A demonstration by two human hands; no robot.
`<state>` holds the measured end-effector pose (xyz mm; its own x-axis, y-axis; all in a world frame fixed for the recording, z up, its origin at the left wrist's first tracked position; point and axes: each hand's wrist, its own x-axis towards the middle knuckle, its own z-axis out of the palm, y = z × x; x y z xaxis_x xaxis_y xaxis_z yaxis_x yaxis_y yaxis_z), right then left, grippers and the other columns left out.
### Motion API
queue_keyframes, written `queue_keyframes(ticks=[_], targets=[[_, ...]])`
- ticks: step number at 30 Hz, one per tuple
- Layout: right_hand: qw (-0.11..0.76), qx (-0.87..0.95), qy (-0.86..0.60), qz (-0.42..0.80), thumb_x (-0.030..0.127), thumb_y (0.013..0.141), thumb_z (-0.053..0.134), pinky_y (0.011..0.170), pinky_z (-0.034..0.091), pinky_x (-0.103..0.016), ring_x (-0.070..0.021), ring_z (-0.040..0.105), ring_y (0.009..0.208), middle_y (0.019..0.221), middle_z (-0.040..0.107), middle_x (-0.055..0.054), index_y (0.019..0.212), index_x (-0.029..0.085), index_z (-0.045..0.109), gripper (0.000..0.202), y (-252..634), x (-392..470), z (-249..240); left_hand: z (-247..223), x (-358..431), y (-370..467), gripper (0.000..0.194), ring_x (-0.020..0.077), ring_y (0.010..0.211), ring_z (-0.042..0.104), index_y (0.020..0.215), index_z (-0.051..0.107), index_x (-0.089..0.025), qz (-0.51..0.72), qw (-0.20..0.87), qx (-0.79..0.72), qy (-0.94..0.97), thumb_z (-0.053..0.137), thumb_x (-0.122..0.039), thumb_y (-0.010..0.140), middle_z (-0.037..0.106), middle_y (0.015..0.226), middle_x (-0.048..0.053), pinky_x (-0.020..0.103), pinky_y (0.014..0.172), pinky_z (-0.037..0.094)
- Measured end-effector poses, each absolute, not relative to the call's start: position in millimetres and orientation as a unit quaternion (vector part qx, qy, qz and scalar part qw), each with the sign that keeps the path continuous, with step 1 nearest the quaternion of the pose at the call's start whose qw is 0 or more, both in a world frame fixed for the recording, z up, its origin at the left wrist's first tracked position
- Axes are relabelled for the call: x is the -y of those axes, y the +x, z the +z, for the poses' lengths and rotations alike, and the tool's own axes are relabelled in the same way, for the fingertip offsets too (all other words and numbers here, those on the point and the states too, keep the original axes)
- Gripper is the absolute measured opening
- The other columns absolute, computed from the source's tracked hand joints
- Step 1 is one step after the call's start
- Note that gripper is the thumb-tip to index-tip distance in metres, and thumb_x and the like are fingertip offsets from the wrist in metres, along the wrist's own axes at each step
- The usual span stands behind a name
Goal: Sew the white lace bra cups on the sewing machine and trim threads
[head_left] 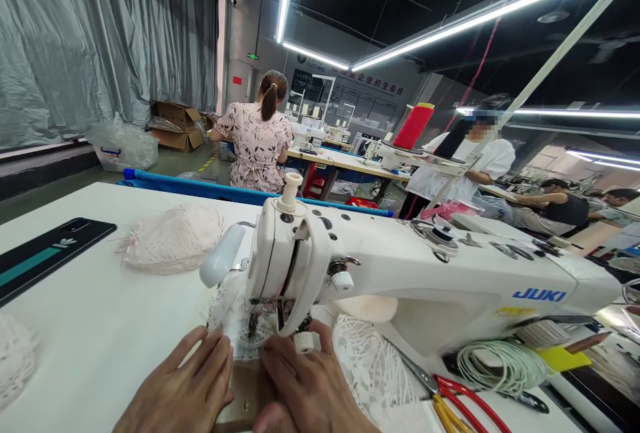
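Observation:
A white JUKI sewing machine stands before me, and a piece of white lace lies beneath its needle and presser foot. My left hand is at the near left edge of the lace, fingers bent together and tips closed on it. On the right, my right hand holds the lace close to the presser foot with curled fingers, some of them hidden behind the machine head. Between my hands shows the metal plate of the machine bed. More white fringed lace lies under the machine arm.
A pale fringed lace cup, a dark phone and another lace piece lie left. Red-handled scissors and a coil of pale cord are right. Several people work beyond, one in a floral top.

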<state>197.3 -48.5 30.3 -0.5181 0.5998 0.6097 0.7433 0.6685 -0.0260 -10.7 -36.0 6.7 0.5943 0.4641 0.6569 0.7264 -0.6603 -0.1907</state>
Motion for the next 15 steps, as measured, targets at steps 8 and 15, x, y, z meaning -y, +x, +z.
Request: queue_keyframes(ticks=[8, 15], targets=[[0.364, 0.831, -0.399, -0.135, 0.058, 0.093, 0.04, 0.091, 0.025, -0.041, -0.019, 0.06, 0.073, 0.079, 0.067, -0.004, 0.091, 0.018, 0.061, 0.045, 195, 48, 31, 4, 13, -10, 0.036, 0.0197, 0.099, 0.061, 0.095, 0.067, -0.016, -0.295, 0.216, 0.311, -0.877, 0.031, -0.017, 0.098, 0.07, 0.097, 0.007, 0.043, 0.102, 0.03], [0.332, 0.833, -0.423, -0.134, 0.06, 0.092, 0.041, 0.092, 0.026, -0.043, -0.0204, 0.059, 0.077, 0.083, 0.065, -0.004, 0.099, 0.018, 0.058, 0.046, 195, 50, 33, 31, -1, -4, 0.038, 0.0166, 0.074, 0.06, 0.079, 0.065, -0.012, -0.284, 0.244, 0.293, -0.88, 0.037, 0.013, 0.08, 0.067, 0.077, 0.005, 0.036, 0.092, 0.042]])
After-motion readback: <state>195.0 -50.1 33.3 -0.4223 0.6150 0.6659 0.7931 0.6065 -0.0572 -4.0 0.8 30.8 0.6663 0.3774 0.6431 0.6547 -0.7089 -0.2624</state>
